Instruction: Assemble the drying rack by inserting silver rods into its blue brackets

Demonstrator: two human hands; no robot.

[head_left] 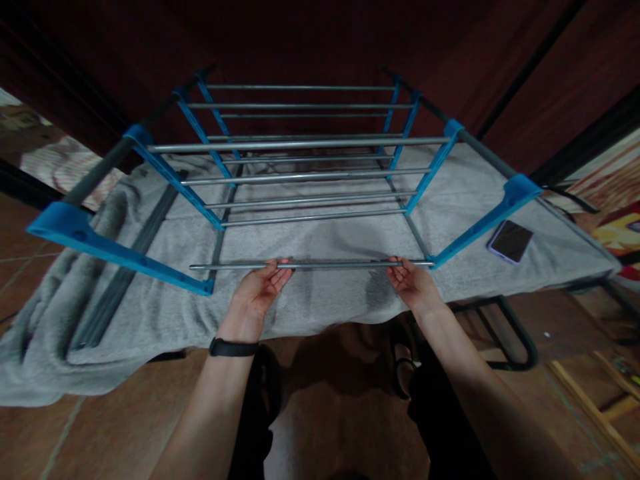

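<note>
My left hand and my right hand both pinch a thin grey metal rod, held level near the front of a rack. The rod's right end meets the lower end of the right blue plastic bracket. Its left end is free, near the lower end of the left blue bracket but apart from it. Behind, several metal rods span pairs of blue brackets on dark side poles. A dark band is on my left wrist.
The rack rests on a grey blanket over a raised surface. Several loose grey tubes lie at the left. A phone lies at the right. Below are a dark metal frame and tiled floor; a dark red panel stands behind.
</note>
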